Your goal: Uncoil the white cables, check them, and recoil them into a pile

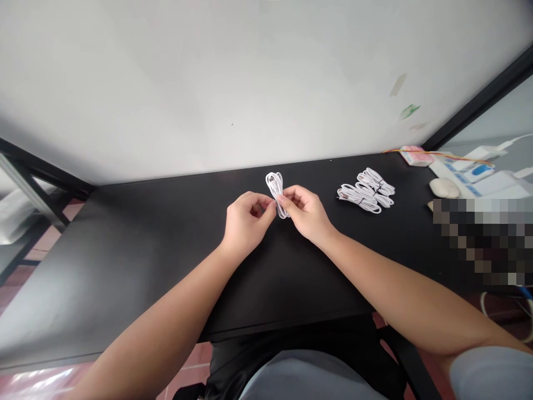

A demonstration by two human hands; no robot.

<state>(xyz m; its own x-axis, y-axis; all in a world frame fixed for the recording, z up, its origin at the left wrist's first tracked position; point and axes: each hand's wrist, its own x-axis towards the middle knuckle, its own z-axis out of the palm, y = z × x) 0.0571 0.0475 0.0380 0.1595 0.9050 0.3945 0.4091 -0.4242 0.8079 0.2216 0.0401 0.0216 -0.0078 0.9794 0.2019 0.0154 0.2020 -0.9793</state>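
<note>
A coiled white cable [276,189] is held upright above the middle of the black table [145,244]. My left hand [246,221] pinches its lower part from the left, fingers curled. My right hand [305,211] grips the same coil from the right with thumb and fingertips. Both hands meet at the bundle's waist, and its looped top sticks out above my fingers.
Several bundled white cables [367,192] lie in a pile on the table to the right. Further right are a white mouse [443,188], white boxes [483,172] and a pink box [416,155]. A white wall stands behind the table.
</note>
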